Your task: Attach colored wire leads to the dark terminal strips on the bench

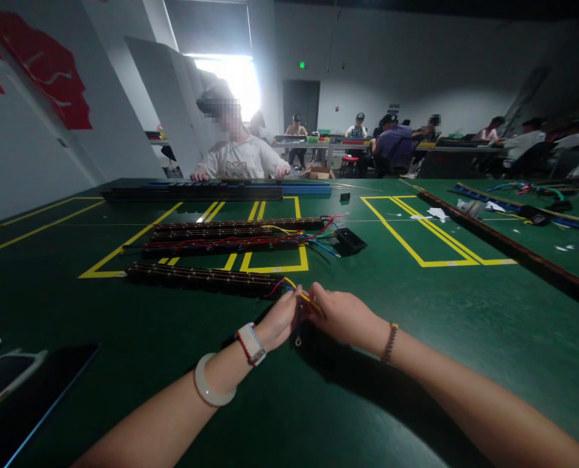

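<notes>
Both hands meet at the right end of a long dark strip (201, 278) that lies on the green table. From that end come a yellow wire (311, 301), a blue one and a thin red one. My left hand (280, 318) is closed on the wires close to the strip. Pressed against it, my right hand (337, 313) pinches the yellow wire farther along. Below the fingers hangs a dark wire with a ring terminal (298, 340). The fingers hide part of the wires.
Behind lie several more dark strips (221, 246) with coloured wires, beside a small black box (349, 241). A long dark bar (504, 240) slants across the right. At lower left is a dark flat device (40, 396). A co-worker (241, 153) sits across the table (391, 390).
</notes>
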A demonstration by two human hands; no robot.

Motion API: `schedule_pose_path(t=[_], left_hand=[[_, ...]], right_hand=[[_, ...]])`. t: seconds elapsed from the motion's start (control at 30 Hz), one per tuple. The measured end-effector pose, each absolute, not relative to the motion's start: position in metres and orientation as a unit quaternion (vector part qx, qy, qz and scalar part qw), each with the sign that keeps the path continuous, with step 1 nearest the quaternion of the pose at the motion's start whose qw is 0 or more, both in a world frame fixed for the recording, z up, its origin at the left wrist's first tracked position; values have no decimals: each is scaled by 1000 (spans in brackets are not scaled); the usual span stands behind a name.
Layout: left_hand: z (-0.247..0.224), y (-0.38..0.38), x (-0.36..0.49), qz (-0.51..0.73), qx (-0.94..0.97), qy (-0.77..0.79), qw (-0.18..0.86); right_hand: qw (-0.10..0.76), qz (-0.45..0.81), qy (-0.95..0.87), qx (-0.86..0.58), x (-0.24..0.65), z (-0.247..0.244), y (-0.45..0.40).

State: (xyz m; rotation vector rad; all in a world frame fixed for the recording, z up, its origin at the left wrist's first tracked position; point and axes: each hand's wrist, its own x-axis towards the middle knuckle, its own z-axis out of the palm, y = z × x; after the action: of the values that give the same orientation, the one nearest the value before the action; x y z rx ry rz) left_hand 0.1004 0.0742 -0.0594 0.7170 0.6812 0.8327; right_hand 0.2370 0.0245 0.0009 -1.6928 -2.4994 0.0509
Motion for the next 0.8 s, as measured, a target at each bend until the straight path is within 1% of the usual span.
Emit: schedule_pose_path(t=[0.13, 0.3, 0.5, 0.7, 0.8], left_hand=[[-56, 74, 99, 370, 334, 314, 808], [-56, 77, 95, 355, 330, 300, 822], [-60, 82, 91, 319, 325, 260, 851], [-53, 80, 91, 311, 312, 281, 853], [-46, 77, 91, 318, 303, 289, 851]], right_hand=[[52, 11, -822, -567, 248, 10, 31], [63, -59, -800, -594, 270, 15, 57], [87, -97, -771, -623, 275, 0, 99], [62, -112, -776, -617, 267, -17, 118], [63, -164, -775, -607, 273, -19, 112]])
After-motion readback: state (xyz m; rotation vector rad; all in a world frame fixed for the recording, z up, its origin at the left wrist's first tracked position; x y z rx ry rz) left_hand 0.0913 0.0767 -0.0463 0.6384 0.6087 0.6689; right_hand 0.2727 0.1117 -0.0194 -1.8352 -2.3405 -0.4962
